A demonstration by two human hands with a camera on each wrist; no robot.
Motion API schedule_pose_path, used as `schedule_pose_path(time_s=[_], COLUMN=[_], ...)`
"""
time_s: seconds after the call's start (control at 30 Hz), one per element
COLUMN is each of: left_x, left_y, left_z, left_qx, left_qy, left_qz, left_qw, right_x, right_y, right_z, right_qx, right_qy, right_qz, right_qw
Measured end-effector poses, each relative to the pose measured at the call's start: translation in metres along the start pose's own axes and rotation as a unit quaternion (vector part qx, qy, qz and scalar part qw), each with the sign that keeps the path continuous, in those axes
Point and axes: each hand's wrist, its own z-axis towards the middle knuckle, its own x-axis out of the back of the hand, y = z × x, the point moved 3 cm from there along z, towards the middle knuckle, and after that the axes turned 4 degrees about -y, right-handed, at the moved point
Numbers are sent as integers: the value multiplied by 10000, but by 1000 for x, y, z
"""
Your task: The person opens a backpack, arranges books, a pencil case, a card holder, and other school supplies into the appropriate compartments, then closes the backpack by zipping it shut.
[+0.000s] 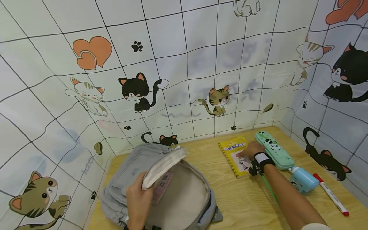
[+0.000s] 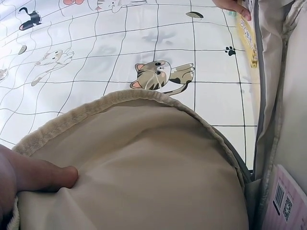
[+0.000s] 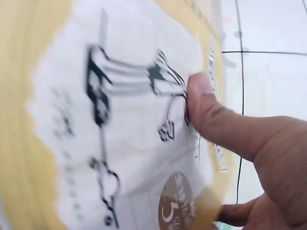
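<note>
A grey backpack (image 1: 122, 174) lies unzipped on the wooden table. My left hand (image 1: 139, 199) grips the edge of its raised front panel, and the left wrist view shows the thumb (image 2: 53, 177) pressed on the beige lining (image 2: 148, 163). Inside the bag is a pink item with a barcode (image 1: 162, 188), partly hidden by the panel. On the right, my right hand (image 1: 253, 150) holds a yellow book (image 1: 236, 147) by its side edge. Up close in the right wrist view, the thumb (image 3: 206, 100) lies on the cover; the other fingers are mostly hidden behind the book.
Right of the book lies a green panda pencil case (image 1: 276, 150). Nearer along that side are a light blue bottle (image 1: 306, 180) and a white marker with red ends (image 1: 332, 195). Cat-printed sheeting (image 1: 172, 64) stands behind the table and at both sides.
</note>
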Motion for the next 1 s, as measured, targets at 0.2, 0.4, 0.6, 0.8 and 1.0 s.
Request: schedule_pose_path(time_s=[0.2, 0.4, 0.6, 0.8, 1.0], left_x=[3, 4, 0, 1, 3], left_y=[-1, 0, 0, -1, 0], left_z=[-5, -3, 7, 9, 8], left_qx=[173, 236, 211, 148, 70], left_qy=[-61, -63, -19, 161, 158], left_qz=[-1, 101, -184, -411, -559], left_qw=[9998, 9997, 9996, 9989, 9983], right_x=[6, 18, 36, 15, -42], right_y=[-10, -26, -57, -112, -163], right_z=[-17, -33, -46, -78, -103], right_qx=[506, 997, 1386, 2015, 2229], right_qy=[-566, -1078, -1490, -3142, -4384], right_qz=[1350, 2047, 2790, 3479, 3654], right_qw=[9879, 9678, 9385, 8600, 7903])
